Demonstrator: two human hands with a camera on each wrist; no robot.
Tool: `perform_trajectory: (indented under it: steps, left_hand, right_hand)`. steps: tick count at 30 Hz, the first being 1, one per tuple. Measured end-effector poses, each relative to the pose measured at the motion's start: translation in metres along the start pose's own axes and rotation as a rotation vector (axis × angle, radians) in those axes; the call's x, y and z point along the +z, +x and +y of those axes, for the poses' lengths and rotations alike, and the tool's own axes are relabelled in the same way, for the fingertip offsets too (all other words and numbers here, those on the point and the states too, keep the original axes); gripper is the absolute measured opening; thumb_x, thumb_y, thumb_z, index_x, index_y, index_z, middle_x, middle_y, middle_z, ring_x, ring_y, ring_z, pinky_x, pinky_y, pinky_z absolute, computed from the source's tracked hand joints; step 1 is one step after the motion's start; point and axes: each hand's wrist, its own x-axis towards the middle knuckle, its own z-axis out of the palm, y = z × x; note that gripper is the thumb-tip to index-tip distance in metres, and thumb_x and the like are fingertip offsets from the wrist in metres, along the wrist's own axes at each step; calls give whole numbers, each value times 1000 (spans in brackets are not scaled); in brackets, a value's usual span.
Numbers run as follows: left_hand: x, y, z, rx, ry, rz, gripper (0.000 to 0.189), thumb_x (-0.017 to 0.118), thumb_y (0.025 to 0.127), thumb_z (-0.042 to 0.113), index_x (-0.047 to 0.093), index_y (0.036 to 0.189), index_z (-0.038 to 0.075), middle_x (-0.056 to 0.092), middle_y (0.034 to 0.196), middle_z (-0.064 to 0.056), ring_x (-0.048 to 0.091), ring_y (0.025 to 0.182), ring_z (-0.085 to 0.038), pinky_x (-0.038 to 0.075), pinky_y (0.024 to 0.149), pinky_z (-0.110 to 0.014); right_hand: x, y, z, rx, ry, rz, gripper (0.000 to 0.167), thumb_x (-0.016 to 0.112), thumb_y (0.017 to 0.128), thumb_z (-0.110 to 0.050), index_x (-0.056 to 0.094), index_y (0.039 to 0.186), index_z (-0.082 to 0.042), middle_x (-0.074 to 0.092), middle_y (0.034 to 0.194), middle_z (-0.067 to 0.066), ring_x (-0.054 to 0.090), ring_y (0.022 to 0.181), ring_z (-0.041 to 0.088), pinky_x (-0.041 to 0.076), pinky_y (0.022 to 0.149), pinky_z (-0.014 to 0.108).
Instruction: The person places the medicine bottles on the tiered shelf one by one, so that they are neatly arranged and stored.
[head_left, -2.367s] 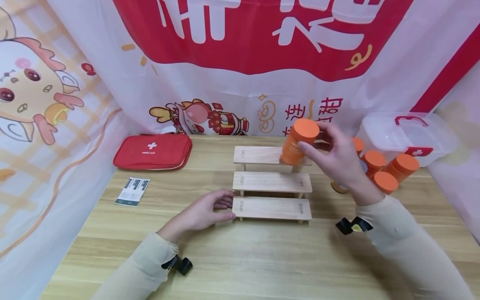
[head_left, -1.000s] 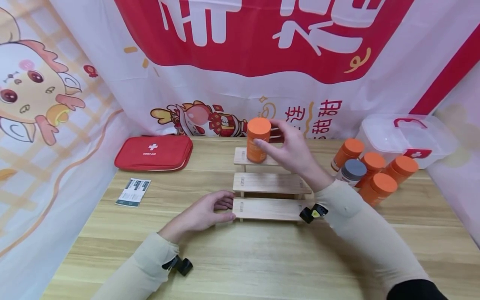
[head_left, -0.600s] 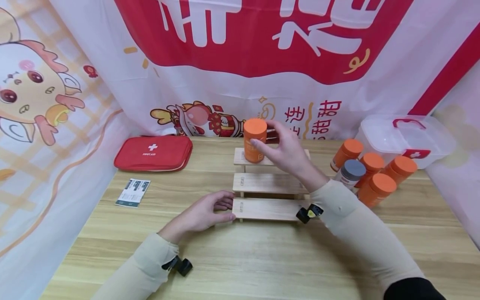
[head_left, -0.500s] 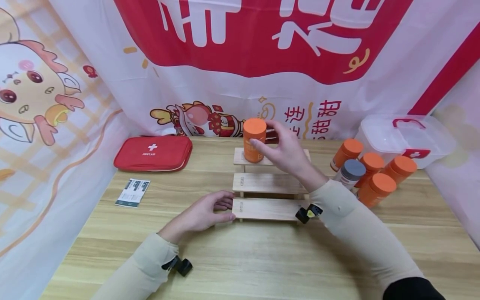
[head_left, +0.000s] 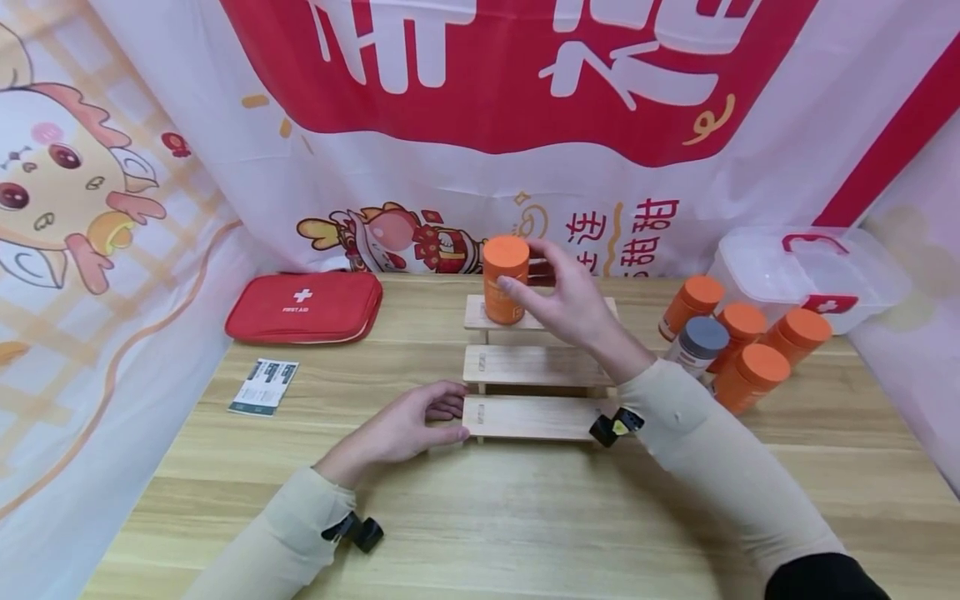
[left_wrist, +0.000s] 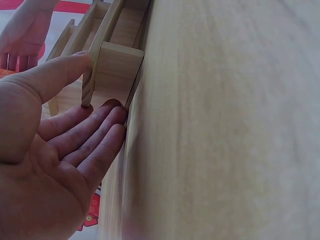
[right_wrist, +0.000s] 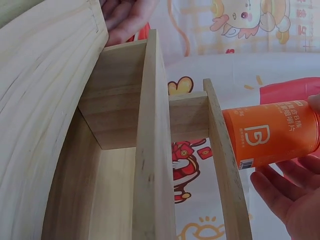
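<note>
An orange vitamin bottle (head_left: 504, 287) with an orange cap stands upright at the left part of the top tier of a three-tier wooden step rack (head_left: 536, 364). My right hand (head_left: 562, 296) holds it, thumb in front and fingers behind. In the right wrist view the bottle (right_wrist: 272, 134) shows a white B label, its base right at the top board. My left hand (head_left: 408, 425) grips the left end of the lowest tier; in the left wrist view the thumb of this hand (left_wrist: 55, 125) and its index finger span the board end, other fingers extended beside the rack (left_wrist: 115, 65).
Several orange bottles (head_left: 750, 375) and a grey-capped bottle (head_left: 697, 343) stand right of the rack. Behind them is a clear box (head_left: 810, 262) with a red handle. A red first-aid pouch (head_left: 303, 307) and a printed card (head_left: 264, 386) lie on the left.
My right hand has carried the orange bottle left from the top tier's right end and set it upright at the left. It barely moves over the last half second. My left hand stays.
</note>
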Motion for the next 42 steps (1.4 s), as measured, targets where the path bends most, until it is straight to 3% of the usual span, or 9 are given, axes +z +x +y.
perform_trajectory:
  steps: [8, 17, 34, 36, 42]
  left_hand:
    - [0, 0, 0, 11, 5, 3, 63, 80, 99, 24, 54, 151, 0, 70, 138, -14, 68, 129, -31, 56, 116, -50]
    - [0, 0, -1, 21, -6, 1, 63, 80, 99, 24, 54, 150, -1, 70, 138, -15, 68, 129, -31, 55, 116, -50]
    - [2, 0, 2, 23, -17, 7, 61, 81, 98, 20, 55, 149, -2, 70, 137, -15, 68, 129, -33, 55, 117, -50]
    - [2, 0, 2, 25, -20, 5, 60, 80, 99, 20, 55, 148, -3, 70, 136, -16, 68, 129, -33, 55, 117, -50]
    - [2, 0, 2, 15, -26, 7, 61, 80, 99, 20, 54, 149, -2, 70, 137, -16, 67, 130, -33, 54, 118, -51]
  right_hand:
    - [-8, -7, -2, -5, 40, -6, 68, 79, 100, -30, 50, 158, -10, 62, 152, 12, 63, 136, 29, 54, 119, 47]
    - [-27, -20, 0, -78, 58, 5, 55, 78, 101, -17, 56, 150, -4, 63, 150, 14, 63, 138, 31, 52, 121, 47]
    - [-73, -62, 3, -47, -64, 99, 50, 75, 103, -17, 59, 150, -8, 68, 146, 12, 64, 137, 28, 49, 122, 53]
    - [-79, -68, 4, -33, -82, 106, 50, 74, 104, -19, 59, 150, -10, 68, 147, 11, 64, 136, 27, 50, 122, 49]
    - [-97, -84, 12, 9, -103, 122, 51, 73, 104, -22, 58, 153, -14, 67, 148, 12, 65, 135, 31, 52, 110, 13]
